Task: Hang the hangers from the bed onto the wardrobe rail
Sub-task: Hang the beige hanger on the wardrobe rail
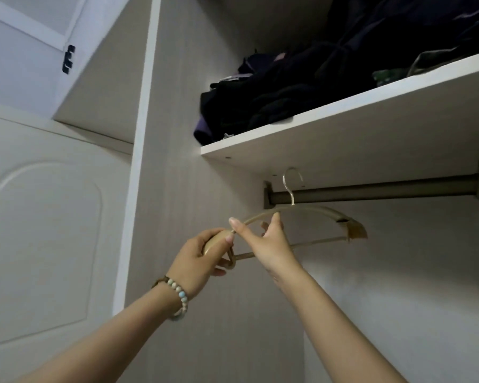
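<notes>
Left hand [205,252] grips the hanger [315,209] at its end, right hand [271,241] pinches its arm. Lower gently, seating the hook [292,197] (apparently over the wardrobe rail [371,189]) before letting go.

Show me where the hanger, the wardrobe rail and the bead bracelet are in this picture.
hanger [324,210]: head view, on the thick right part of its upper arm.
wardrobe rail [371,189]: head view, on the bare middle of the bar.
bead bracelet [177,293]: head view, on the beads at the left wrist.
</notes>
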### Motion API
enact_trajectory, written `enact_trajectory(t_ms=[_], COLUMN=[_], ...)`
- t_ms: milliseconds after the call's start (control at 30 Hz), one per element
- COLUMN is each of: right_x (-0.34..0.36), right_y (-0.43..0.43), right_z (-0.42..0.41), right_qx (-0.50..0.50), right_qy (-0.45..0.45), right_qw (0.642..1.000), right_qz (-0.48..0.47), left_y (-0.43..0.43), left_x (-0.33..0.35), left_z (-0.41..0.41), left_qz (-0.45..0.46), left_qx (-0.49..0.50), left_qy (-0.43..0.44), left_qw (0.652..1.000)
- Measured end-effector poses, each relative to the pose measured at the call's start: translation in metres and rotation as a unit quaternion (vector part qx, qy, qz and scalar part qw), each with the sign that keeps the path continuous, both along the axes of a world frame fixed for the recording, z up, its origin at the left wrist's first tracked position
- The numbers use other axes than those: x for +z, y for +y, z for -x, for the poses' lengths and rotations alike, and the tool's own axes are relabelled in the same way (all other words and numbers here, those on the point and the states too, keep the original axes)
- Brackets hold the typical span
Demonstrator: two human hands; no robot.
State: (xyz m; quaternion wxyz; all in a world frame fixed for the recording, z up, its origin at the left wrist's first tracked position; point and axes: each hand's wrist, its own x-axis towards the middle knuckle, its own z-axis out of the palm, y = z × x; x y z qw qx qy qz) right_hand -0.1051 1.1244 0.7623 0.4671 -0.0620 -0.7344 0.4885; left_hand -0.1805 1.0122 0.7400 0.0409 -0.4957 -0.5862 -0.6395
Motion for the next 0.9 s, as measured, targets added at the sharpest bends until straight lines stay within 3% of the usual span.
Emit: enact_trajectory(t_ms=[167, 333, 467, 667, 900], right_x=[0.018, 0.024, 0.027, 0.03, 0.015], right_y=[0.061, 0.099, 0.114, 0.119, 0.115], right_z=[0.027, 0.05, 0.065, 0.084, 0.09], right_qx=[0.006, 0.025, 0.045, 0.084, 0.093], right_qy=[-0.034, -0.043, -0.056, -0.069, -0.057], right_qw=[0.999, 0.998, 0.996, 0.992, 0.989], right_qz=[0.009, 0.048, 0.048, 0.065, 0.095], left_y=[0.058, 0.081, 0.083, 0.076, 0.073], left_x=[0.022, 0.03, 0.034, 0.037, 0.03], left_z=[0.025, 0.051, 0.065, 0.07, 0.063], left_qz=[0.035, 0.04, 0.045, 0.075, 0.062], left_qx=[0.014, 0.099, 0.201, 0.246, 0.235], left_qy=[-0.022, 0.035, 0.129, 0.192, 0.15], left_qw=[0.999, 0.994, 0.97, 0.947, 0.958])
